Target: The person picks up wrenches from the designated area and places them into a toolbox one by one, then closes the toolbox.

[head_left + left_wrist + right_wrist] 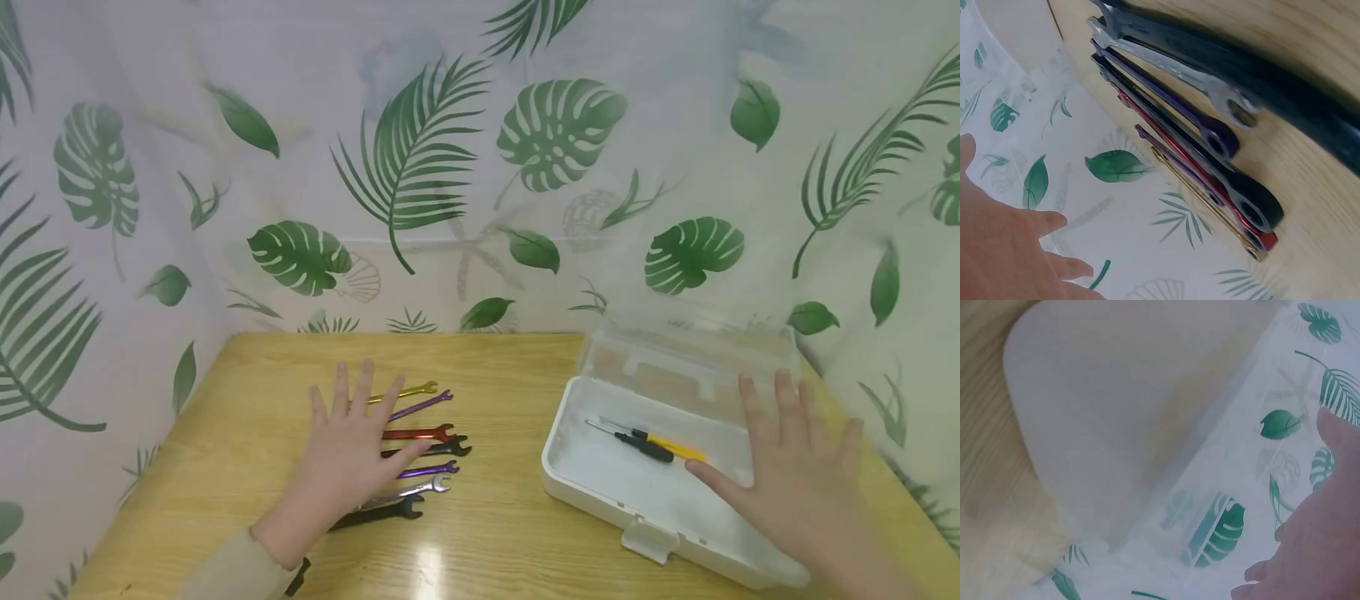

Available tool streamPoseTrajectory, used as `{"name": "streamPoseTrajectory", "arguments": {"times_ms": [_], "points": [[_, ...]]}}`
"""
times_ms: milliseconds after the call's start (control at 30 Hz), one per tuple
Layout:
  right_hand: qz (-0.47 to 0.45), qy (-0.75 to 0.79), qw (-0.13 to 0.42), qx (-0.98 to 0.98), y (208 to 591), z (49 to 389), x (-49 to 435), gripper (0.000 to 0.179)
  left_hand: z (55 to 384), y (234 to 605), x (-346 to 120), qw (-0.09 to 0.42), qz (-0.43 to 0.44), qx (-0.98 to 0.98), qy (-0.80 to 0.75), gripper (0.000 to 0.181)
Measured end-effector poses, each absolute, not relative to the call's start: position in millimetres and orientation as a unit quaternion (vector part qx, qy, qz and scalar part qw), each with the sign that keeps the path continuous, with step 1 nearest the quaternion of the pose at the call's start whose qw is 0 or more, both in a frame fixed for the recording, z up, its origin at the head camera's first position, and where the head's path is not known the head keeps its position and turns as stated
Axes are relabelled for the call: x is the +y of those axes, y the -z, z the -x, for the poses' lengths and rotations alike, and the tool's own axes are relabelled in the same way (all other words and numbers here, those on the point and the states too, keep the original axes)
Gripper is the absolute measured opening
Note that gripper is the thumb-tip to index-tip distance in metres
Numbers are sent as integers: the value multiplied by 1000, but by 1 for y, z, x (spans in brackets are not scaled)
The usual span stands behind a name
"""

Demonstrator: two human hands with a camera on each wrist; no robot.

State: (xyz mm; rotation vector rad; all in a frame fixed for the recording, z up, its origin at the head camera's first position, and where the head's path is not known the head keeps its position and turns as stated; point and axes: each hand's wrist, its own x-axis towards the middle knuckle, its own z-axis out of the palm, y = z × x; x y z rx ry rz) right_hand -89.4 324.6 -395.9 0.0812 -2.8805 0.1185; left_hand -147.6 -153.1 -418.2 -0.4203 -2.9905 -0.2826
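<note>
My left hand is spread with straight fingers above a row of wrenches and holds nothing. The row has a gold wrench, two purple ones, a red wrench, a silver wrench and two black ones, the larger black wrench lying nearest me. Over the right side of a white toolbox, my right hand is likewise spread and holds nothing. Inside the box lie a black-handled screwdriver and a yellow-handled screwdriver; the right thumb overlaps the box interior in the head view.
The toolbox's clear lid is raised at the back, and its latch hangs at the front. Both stand on a wooden table. A leaf-patterned cloth hangs behind the table's far edge and along its sides.
</note>
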Motion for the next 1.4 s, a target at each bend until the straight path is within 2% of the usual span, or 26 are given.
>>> {"name": "streamPoseTrajectory", "arguments": {"times_ms": [633,767,1100,1400], "points": [[67,-76,109,-989,387,67,377,123,160,419,-86,42,209,-971,104,90],[63,-98,129,-985,393,62,383,120,161,419,-68,29,227,-968,102,90],[74,-78,139,-984,414,52,385,122,162,420,-29,10,267,-960,85,86],[66,-75,124,-987,437,47,383,120,166,435,-2,10,294,-952,84,84]]}}
